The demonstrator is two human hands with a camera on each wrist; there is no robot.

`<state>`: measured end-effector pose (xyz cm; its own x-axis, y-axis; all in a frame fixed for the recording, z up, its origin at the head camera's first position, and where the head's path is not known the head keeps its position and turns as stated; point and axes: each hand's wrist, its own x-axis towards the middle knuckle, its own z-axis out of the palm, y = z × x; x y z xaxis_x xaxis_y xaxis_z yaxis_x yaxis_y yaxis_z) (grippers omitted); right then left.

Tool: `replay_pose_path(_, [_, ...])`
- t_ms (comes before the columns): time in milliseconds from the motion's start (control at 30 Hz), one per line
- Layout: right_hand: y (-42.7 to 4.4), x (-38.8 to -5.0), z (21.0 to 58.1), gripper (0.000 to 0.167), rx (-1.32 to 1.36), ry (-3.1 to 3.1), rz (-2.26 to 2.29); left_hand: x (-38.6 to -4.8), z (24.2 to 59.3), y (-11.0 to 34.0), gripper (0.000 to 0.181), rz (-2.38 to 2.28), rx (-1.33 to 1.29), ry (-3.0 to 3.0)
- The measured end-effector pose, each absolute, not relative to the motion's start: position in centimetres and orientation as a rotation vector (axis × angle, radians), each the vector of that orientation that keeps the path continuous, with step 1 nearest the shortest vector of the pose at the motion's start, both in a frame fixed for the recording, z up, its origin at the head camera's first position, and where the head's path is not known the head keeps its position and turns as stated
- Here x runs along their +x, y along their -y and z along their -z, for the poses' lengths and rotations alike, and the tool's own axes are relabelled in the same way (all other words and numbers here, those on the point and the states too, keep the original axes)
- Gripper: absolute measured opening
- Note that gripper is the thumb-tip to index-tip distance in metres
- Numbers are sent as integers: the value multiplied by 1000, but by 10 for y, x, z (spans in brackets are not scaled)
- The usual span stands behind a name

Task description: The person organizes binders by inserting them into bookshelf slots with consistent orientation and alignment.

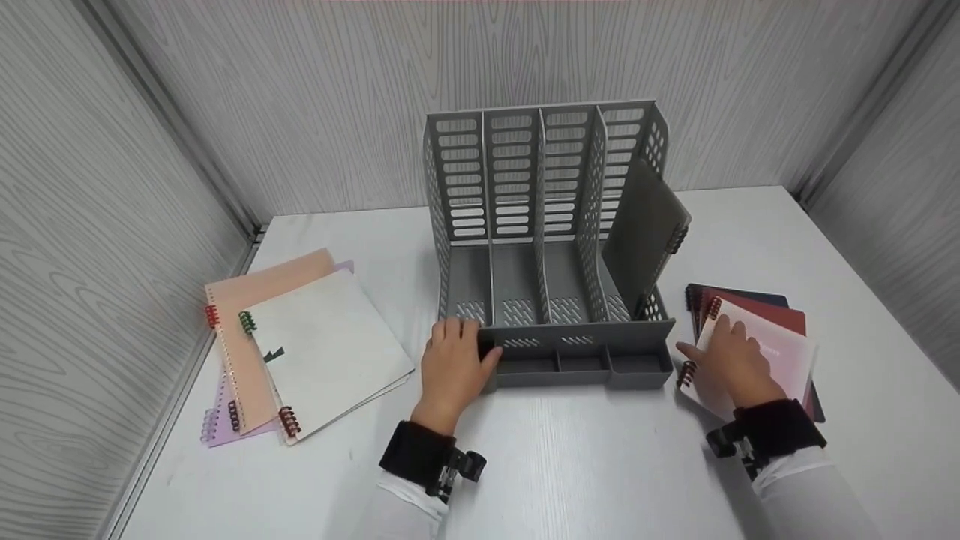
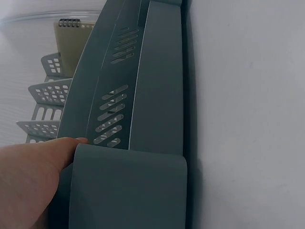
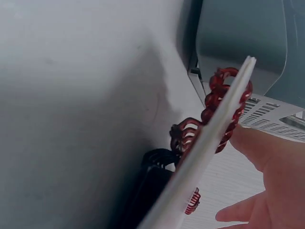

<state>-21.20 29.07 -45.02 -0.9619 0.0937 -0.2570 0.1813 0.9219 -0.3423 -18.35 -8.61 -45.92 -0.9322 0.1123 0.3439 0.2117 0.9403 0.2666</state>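
A grey organizer with tall slots stands upright, a dark spiral notebook leaning in its rightmost slot. My left hand grips its left front corner; in the left wrist view the thumb lies over the edge beside the front tray. Over at the right, my right hand rests on a pale pink notebook, fingers spread on the cover and thumb near the spiral. The right wrist view shows this notebook edge-on, with the hand behind its red rings.
Red and dark blue notebooks lie under the pink one. On the table's left side, a white notebook overlaps a peach one and a purple one. Grey wood-grain walls enclose the table at the back and sides.
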Motion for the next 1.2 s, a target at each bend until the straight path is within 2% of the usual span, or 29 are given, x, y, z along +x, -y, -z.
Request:
replay_pose_path(467, [-294, -214, 458, 93, 327, -2690, 470, -183, 459, 85, 51, 427, -244, 2804])
replay_pose_path(533, [-294, -216, 457, 87, 315, -2673, 457, -183, 458, 85, 51, 433, -240, 2805])
replay_pose_path(700, [-294, -214, 450, 59, 270, -2633, 493, -184, 456, 86, 52, 447, -230, 2792])
replay_pose_path(967, [-299, -211, 449, 34, 174, -2654, 512, -184, 456, 86, 53, 448, -227, 2802])
replay_pose_path(1200, [-298, -209, 446, 26, 146, -2691, 525, -184, 457, 85, 53, 458, -216, 2811])
